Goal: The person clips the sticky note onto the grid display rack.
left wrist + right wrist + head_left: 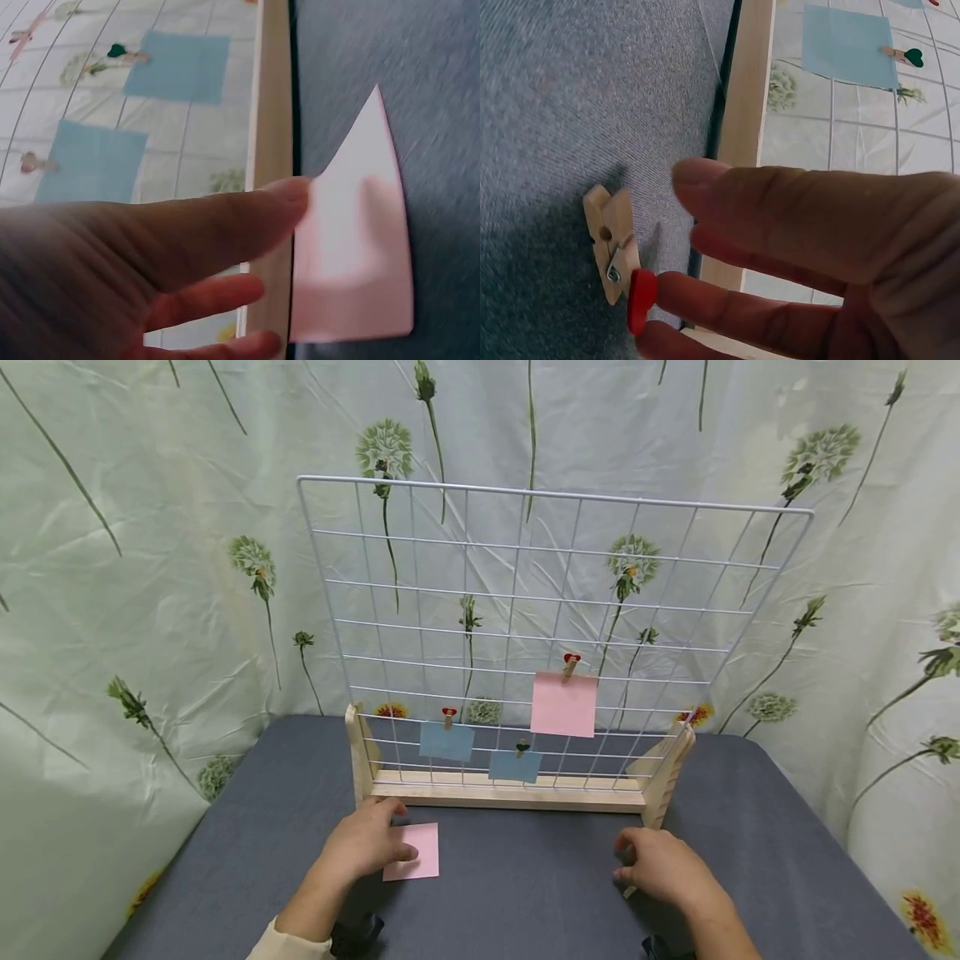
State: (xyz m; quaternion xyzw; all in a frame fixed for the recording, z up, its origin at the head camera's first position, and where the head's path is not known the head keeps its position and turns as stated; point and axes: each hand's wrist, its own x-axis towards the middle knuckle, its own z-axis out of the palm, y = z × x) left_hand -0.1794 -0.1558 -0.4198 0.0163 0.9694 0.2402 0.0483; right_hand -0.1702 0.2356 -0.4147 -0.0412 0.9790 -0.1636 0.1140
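A square pink paper note (pixel 425 862) lies on the dark tabletop. My left hand (pixel 367 842) is over its left side, fingers spread loosely; in the left wrist view the thumb overlaps the note's edge (pixel 360 307). Whether it touches is unclear. My right hand (pixel 667 867) is at a small wooden clothespin (pixel 613 244) with a red heart (pixel 640 300). The fingertips meet the heart while the thumb stays apart from the clothespin. Behind both hands stands a white wire grid (pixel 517 596) in a wooden base (pixel 510 793).
A larger pink note (pixel 564 706) hangs on the grid from a red-heart clothespin (pixel 571 665). Lower down hang two blue notes, one on the left (pixel 447 742) and one nearer the middle (pixel 515 766). A flowered curtain (pixel 187 610) surrounds the grey table (pixel 525 893).
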